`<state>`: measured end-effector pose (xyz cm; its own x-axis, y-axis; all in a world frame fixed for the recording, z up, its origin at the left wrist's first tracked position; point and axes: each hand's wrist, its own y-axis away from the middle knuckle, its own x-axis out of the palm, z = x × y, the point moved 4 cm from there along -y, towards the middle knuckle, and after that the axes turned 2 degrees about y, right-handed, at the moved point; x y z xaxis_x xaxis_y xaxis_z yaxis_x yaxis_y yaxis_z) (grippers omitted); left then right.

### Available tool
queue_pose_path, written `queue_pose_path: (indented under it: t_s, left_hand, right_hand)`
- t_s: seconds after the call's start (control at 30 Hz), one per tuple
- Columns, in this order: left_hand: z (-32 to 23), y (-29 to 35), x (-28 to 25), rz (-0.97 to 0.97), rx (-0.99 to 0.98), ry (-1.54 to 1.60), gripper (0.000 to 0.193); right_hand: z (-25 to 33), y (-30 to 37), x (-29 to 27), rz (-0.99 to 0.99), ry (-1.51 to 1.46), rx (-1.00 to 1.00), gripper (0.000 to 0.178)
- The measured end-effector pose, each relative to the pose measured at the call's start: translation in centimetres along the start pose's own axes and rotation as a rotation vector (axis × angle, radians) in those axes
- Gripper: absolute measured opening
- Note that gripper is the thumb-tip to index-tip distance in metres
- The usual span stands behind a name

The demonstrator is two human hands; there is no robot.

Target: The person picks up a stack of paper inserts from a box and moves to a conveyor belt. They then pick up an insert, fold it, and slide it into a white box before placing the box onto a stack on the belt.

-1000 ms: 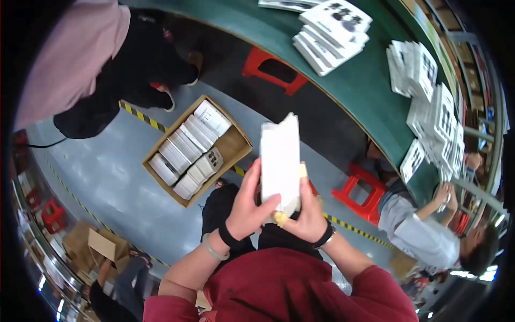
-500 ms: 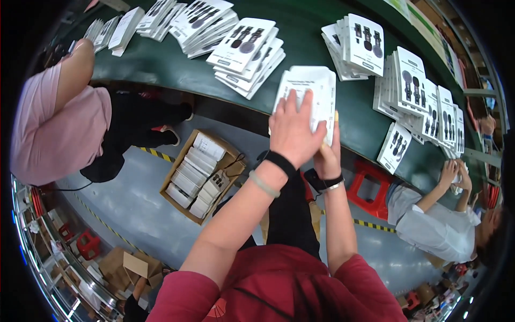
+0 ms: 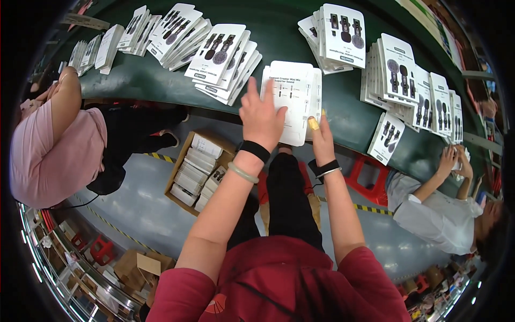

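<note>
A green worktop [image 3: 343,107] borders grey floor [image 3: 147,206]. My right hand [image 3: 323,142] grips white cards [image 3: 296,121], long axis running away from me; my left hand [image 3: 261,122], loosely spread, overlaps them.

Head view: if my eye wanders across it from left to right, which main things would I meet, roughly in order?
Co-worker's pink shirt, cardboard box on the floor, left hand, white packages, right hand, red stool, another co-worker's white shirt.
</note>
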<state>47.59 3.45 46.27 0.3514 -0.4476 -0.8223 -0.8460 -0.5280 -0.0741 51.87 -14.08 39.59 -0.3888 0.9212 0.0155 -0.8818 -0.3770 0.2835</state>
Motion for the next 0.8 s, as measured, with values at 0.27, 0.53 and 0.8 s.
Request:
queue_pose_path:
  t_s: [0.27, 0.53, 0.8]
  left_hand:
    - [4.0, -1.5, 2.5, 0.338, -0.274, 0.870, 0.063]
    - [3.7, -1.0, 5.3, 0.375, -0.268, 0.864, 0.069]
    - [3.1, 0.4, 6.2, 0.241, -0.295, 0.510, 0.105]
  right_hand:
    - [0.5, 0.2, -2.1, -0.227, 0.758, -0.200, 0.045]
    - [1.6, -1.3, -2.0, 0.026, 0.598, -0.167, 0.048]
    - [4.7, -1.7, -2.6, 0.279, 0.585, -0.086, 0.054]
